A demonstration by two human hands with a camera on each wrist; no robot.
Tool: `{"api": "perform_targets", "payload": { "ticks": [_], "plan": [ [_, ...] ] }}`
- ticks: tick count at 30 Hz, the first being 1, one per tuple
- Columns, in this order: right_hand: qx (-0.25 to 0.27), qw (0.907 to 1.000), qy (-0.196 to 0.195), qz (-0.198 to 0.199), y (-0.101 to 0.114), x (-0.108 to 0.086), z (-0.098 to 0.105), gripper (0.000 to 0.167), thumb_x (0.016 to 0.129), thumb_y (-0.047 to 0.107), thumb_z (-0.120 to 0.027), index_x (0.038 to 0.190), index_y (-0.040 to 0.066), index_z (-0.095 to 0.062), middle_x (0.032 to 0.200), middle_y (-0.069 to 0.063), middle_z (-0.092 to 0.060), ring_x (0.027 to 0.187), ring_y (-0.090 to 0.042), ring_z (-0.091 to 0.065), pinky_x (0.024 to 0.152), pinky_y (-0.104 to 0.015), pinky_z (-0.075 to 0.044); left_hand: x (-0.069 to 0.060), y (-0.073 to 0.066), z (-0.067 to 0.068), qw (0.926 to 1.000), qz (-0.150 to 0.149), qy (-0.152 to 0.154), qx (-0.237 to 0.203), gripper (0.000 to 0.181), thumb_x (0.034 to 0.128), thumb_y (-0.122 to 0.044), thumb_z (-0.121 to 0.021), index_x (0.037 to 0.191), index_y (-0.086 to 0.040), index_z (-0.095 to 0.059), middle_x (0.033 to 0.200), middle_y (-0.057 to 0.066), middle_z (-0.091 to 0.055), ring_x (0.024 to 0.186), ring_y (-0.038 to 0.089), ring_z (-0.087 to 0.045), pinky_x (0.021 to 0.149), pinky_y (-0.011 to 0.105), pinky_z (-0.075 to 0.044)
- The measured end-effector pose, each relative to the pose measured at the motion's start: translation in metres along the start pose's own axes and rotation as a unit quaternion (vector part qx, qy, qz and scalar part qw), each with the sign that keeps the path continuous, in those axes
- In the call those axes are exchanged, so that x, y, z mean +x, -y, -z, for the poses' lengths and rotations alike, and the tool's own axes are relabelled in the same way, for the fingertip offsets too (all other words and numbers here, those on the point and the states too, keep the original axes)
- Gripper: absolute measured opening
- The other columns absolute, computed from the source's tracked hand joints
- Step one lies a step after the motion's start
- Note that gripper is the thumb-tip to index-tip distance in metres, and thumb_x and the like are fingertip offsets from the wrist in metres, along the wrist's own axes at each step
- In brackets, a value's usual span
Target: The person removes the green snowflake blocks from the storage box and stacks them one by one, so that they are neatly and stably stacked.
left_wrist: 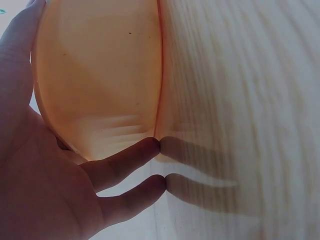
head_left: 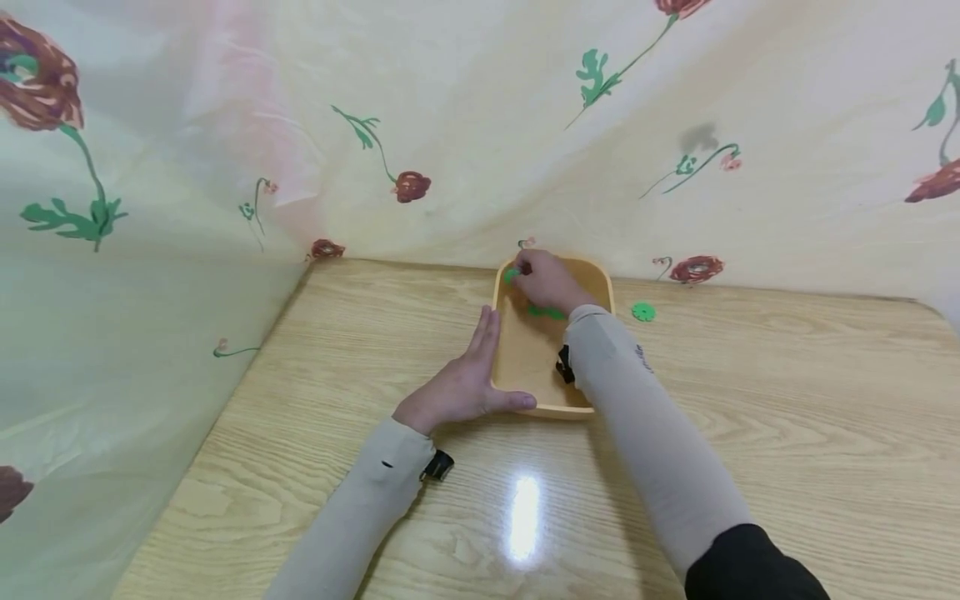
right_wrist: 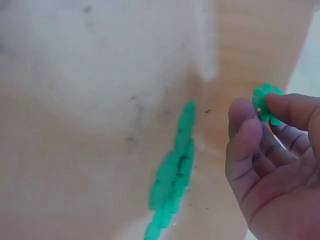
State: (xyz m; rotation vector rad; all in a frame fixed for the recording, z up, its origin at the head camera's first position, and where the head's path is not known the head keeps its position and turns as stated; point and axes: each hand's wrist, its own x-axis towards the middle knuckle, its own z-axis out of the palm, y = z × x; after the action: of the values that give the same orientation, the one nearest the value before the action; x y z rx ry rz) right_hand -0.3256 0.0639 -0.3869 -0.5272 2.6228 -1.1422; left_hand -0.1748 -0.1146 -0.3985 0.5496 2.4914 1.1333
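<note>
An orange tray lies on the wooden table, its far end by the patterned sheet. The left hand rests against the tray's left wall and near corner, fingers straight and thumb along the near rim; in the left wrist view that hand has two fingertips on the table. Over the tray's far part the right hand pinches a green notched disc between thumb and fingers. Several green pieces lie in the tray below it, overlapping in a row; the forearm covers part of the tray.
Another green disc lies on the table, right of the tray. A pale sheet with red flowers hangs behind the table and along its left side. Black straps show at both wrists.
</note>
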Motion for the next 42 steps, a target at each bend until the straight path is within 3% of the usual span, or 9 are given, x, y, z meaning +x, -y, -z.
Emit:
{"api": "perform_targets", "payload": {
  "ticks": [4, 9, 15, 20, 27, 33, 38, 42],
  "plan": [
    [0.042, 0.999, -0.004, -0.011, 0.007, -0.005, 0.006, 0.02, 0.105, 0.014, -0.051, 0.11, -0.003, -0.059, 0.095, -0.023, -0.062, 0.061, -0.025, -0.06, 0.054, -0.033, -0.052, 0.001, -0.001, -0.001, 1.0, 0.0, 0.0, 0.003, 0.129, 0.0847, -0.053, -0.078, 0.158, -0.02, 0.023, 0.161, -0.008, 0.032, 0.147, 0.037, -0.022, 0.109, 0.045, -0.038],
    [0.074, 0.9958, -0.053, -0.007, 0.021, -0.012, 0.019, 0.02, 0.106, 0.014, -0.048, 0.12, 0.001, -0.055, 0.097, -0.025, -0.064, 0.061, -0.028, -0.062, 0.056, -0.039, -0.054, 0.002, -0.001, -0.001, 0.9999, -0.002, -0.002, 0.012, 0.129, 0.0844, -0.054, -0.078, 0.158, -0.022, 0.023, 0.162, -0.007, 0.031, 0.147, 0.036, -0.025, 0.107, 0.044, -0.041],
    [0.178, 0.9764, -0.122, 0.008, 0.037, -0.023, 0.039, 0.029, 0.106, 0.014, -0.052, 0.133, 0.01, -0.042, 0.089, -0.025, -0.065, 0.059, -0.033, -0.061, 0.055, -0.035, -0.053, 0.002, -0.001, -0.002, 0.9998, -0.001, -0.005, 0.018, 0.13, 0.0834, -0.056, -0.078, 0.159, -0.019, 0.02, 0.164, -0.002, 0.028, 0.147, 0.036, -0.022, 0.11, 0.046, -0.036],
    [0.224, 0.9646, -0.139, 0.017, 0.045, -0.032, 0.056, 0.033, 0.104, 0.007, -0.054, 0.134, 0.009, -0.042, 0.091, -0.019, -0.066, 0.068, -0.039, -0.067, 0.059, -0.035, -0.057, 0.003, 0.0, -0.003, 0.9998, 0.005, -0.008, 0.019, 0.131, 0.0816, -0.058, -0.079, 0.16, -0.018, 0.018, 0.166, 0.001, 0.025, 0.148, 0.036, -0.021, 0.112, 0.046, -0.034],
    [0.219, 0.9649, -0.144, 0.016, 0.04, -0.05, 0.076, 0.039, 0.1, 0.007, -0.062, 0.135, 0.004, -0.045, 0.104, -0.018, -0.068, 0.065, -0.026, -0.07, 0.061, -0.035, -0.059, 0.003, -0.001, -0.002, 0.9998, 0.009, -0.008, 0.017, 0.133, 0.0799, -0.06, -0.08, 0.16, -0.018, 0.018, 0.165, -0.002, 0.026, 0.149, 0.033, -0.017, 0.113, 0.045, -0.032],
    [0.202, 0.969, -0.142, -0.009, 0.024, -0.066, 0.086, 0.042, 0.1, 0.015, -0.065, 0.133, 0.001, -0.043, 0.122, -0.023, -0.066, 0.072, -0.024, -0.073, 0.068, -0.041, -0.06, 0.002, -0.002, -0.001, 0.9997, 0.013, -0.007, 0.02, 0.132, 0.0809, -0.059, -0.079, 0.159, -0.02, 0.02, 0.165, -0.001, 0.026, 0.15, 0.033, -0.014, 0.114, 0.047, -0.031],
    [0.205, 0.9677, -0.143, -0.034, 0.004, -0.075, 0.088, 0.04, 0.099, 0.014, -0.065, 0.129, 0.0, -0.042, 0.123, -0.026, -0.065, 0.074, -0.023, -0.074, 0.069, -0.041, -0.06, 0.001, -0.001, -0.001, 0.9995, 0.018, -0.01, 0.025, 0.133, 0.0797, -0.062, -0.078, 0.16, -0.019, 0.018, 0.165, -0.003, 0.026, 0.15, 0.033, -0.013, 0.114, 0.047, -0.03],
    [0.189, 0.97, -0.145, -0.049, -0.016, -0.082, 0.088, 0.04, 0.098, 0.019, -0.067, 0.127, 0.003, -0.045, 0.12, -0.025, -0.066, 0.067, -0.024, -0.072, 0.061, -0.038, -0.059, 0.001, -0.001, -0.001, 0.9995, 0.017, -0.008, 0.025, 0.133, 0.0795, -0.063, -0.078, 0.16, -0.019, 0.019, 0.162, -0.009, 0.03, 0.15, 0.032, -0.01, 0.115, 0.046, -0.028]
  ]
}}
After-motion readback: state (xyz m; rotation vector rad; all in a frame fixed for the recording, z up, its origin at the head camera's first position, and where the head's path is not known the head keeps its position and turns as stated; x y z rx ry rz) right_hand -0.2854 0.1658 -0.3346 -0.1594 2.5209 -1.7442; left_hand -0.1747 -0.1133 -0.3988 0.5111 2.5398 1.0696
